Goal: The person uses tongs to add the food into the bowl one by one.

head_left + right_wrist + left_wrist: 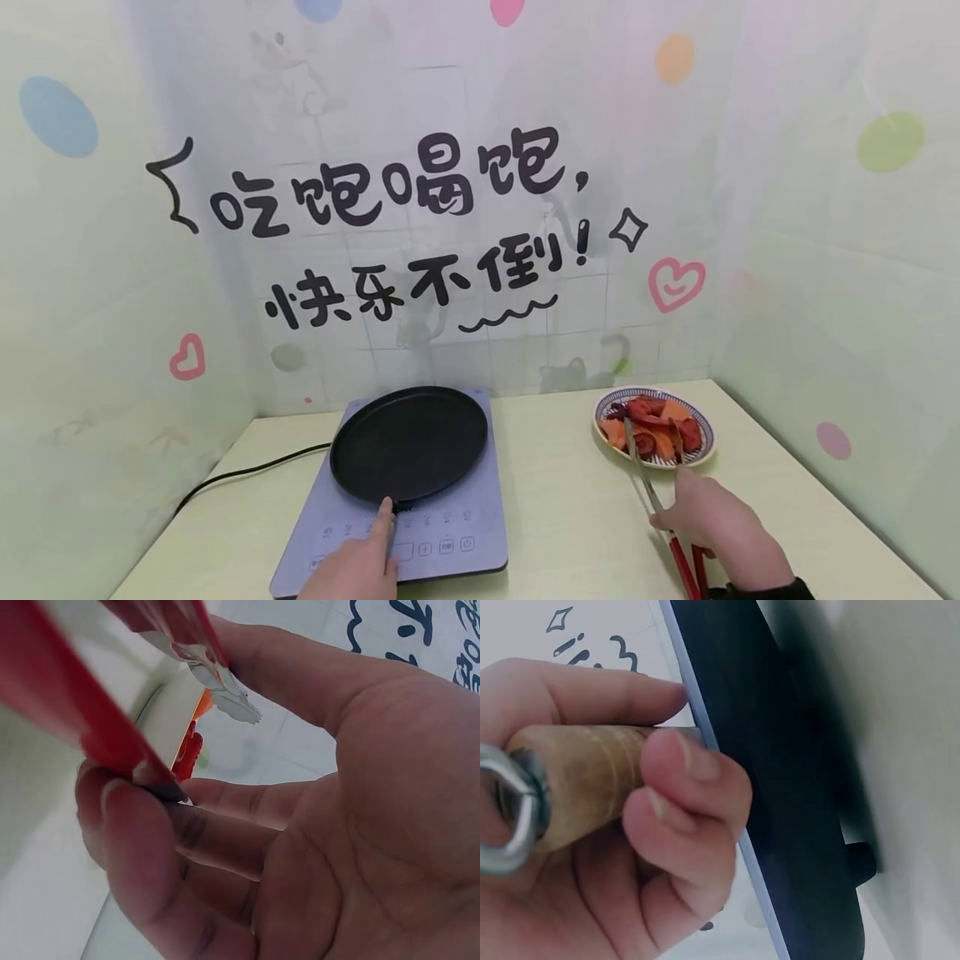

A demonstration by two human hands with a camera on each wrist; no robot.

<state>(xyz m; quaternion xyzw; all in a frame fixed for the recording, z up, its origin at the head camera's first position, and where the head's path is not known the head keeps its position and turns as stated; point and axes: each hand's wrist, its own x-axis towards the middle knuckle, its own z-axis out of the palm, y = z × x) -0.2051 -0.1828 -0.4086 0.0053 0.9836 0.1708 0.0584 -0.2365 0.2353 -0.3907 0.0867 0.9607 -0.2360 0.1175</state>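
Observation:
A round flat black pan (408, 446) sits on the induction cooker (491, 508), left of centre in the head view. My left hand (352, 567) grips its wooden handle (585, 780), fingers curled round it and the index finger stretched along toward the pan. A metal ring (529, 802) hangs at the handle's end. At the right, my right hand (723, 529) holds tongs (647, 483) with red grips between thumb and fingers. The tong tips, spread apart, reach onto red and orange food pieces (656, 425) on a patterned plate (710, 450).
A black cable (255, 471) runs left from the cooker across the pale table (555, 500). Printed cloth walls (480, 358) with writing enclose the table at the back and both sides. The plate stands near the back right corner.

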